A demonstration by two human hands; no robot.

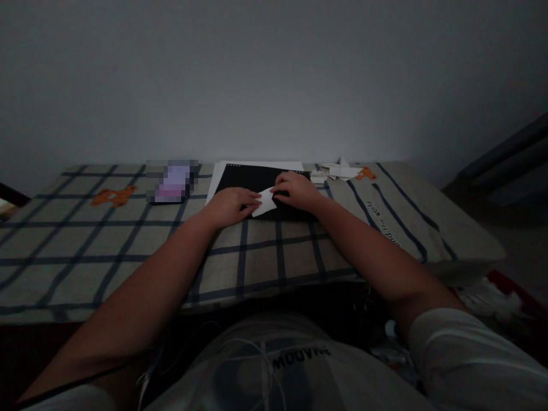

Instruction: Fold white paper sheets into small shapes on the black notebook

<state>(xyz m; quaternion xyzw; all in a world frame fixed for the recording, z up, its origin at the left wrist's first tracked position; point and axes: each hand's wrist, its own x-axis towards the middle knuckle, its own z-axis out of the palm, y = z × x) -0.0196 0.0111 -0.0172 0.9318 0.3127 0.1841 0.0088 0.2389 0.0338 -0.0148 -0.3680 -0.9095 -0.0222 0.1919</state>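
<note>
Pinching small white paper (267, 200) between fingers of left hand (230, 206) and right hand (299, 191), near the front edge of a black hole-punched sheet (245, 178) atop a cloth-covered table (141, 231).

From my remote post, I assess this as apparently a room in a home. I record a checked cloth (261, 262) with orange animal-like prints (113, 197) covering the tabletop (137, 242), against a plain wall (257, 80).

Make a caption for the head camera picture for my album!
Left hand and right hand touch white paper over a black sheet on checked cloth.
</note>
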